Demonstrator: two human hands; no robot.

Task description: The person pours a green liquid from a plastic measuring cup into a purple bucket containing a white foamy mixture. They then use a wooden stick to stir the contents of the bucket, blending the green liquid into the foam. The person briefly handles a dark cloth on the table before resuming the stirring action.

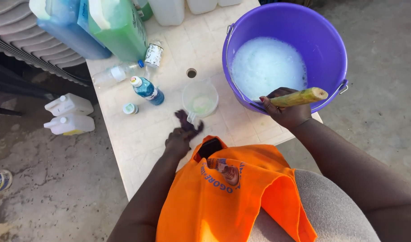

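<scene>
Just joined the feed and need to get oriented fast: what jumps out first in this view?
The purple bucket at the table's far right corner, full of white foam, catches the eye first; the right hand holds a yellow-green stick over its rim. Next comes the bright orange cloth in the foreground, beside the left hand pressing a dark purple rag on the white table. A clear jug stands just beyond the rag.

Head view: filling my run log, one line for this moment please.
left hand: on purple cloth | right hand: grips green stick | purple bucket: foamy liquid
</scene>
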